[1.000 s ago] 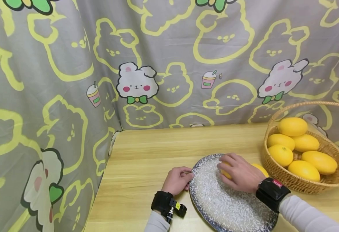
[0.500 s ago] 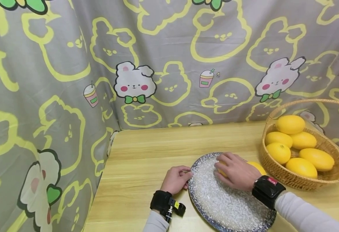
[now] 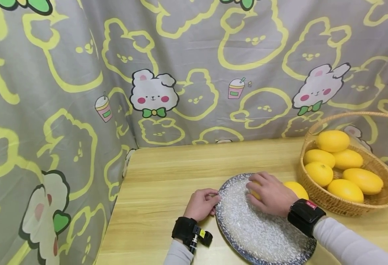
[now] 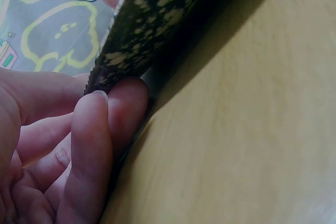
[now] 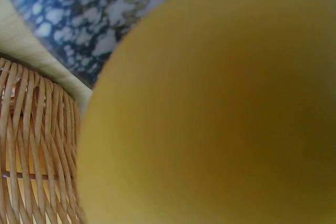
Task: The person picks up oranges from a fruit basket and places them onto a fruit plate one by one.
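Observation:
A round plate (image 3: 263, 235) with white-and-dark speckles lies on the wooden table in the head view. My left hand (image 3: 200, 204) pinches its left rim; in the left wrist view the fingers (image 4: 128, 103) reach under the plate's edge, which is raised off the wood. Over the plate's far part, my right hand (image 3: 273, 195) grips a lemon (image 3: 255, 190), mostly covered by the fingers. Behind that hand a second lemon (image 3: 297, 189) shows near the plate's right edge. A yellow lemon (image 5: 210, 103) fills much of the right wrist view; I cannot tell which one.
A wicker basket (image 3: 343, 209) with a tall handle stands to the right, close to the plate, holding several lemons (image 3: 363, 181). A patterned grey curtain (image 3: 194, 88) hangs behind the table and along its left side.
The head view has shifted slightly. A little more of the second lemon shows behind my right hand. Both hands keep nearly the same places on the lemon and the plate's rim.

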The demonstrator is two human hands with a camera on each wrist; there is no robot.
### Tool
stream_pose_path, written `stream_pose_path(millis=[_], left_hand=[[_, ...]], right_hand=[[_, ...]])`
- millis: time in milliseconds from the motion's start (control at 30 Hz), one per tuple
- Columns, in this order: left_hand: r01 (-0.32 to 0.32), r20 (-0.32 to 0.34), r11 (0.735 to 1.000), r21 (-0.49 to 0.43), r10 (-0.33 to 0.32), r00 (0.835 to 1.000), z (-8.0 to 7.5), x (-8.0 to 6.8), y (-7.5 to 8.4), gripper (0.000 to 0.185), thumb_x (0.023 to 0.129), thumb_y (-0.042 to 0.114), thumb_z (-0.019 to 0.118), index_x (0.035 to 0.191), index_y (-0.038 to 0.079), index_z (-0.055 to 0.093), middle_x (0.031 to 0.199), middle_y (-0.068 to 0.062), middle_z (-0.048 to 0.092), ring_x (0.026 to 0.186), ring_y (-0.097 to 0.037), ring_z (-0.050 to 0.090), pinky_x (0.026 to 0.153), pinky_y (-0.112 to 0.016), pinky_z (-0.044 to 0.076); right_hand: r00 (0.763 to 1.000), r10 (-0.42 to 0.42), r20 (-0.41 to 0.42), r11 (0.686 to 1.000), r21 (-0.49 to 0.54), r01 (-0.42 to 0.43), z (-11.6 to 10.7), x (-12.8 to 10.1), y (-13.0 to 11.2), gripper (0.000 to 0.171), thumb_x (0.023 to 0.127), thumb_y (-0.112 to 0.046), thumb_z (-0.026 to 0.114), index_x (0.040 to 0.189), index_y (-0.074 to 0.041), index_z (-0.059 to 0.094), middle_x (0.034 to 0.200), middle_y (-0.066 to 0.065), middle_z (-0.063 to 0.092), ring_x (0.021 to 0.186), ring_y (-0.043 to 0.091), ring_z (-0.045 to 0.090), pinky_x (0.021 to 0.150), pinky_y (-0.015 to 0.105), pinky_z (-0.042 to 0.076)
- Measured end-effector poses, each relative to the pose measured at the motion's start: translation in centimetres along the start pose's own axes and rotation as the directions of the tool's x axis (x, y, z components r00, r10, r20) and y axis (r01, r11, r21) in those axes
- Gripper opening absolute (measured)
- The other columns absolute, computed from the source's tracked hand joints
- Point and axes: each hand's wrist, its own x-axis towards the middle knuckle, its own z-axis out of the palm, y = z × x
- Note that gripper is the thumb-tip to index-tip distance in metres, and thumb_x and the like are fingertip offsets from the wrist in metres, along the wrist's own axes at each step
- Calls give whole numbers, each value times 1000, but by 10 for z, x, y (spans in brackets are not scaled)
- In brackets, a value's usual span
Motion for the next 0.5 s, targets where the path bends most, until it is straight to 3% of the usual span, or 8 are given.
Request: stream_pose_path(millis=[500], left_hand=[[25,7,1000,8,-25,1000,1,0,1,34,99,25,69,128,7,71,66,3,66,50,-7,59,49,-20,46]], right_hand=[[999,33,-8,999,-31,-34,1,2,-2,11,92,-30,73,98,-22,72,112,5,70,109,27,64,93,47,56]])
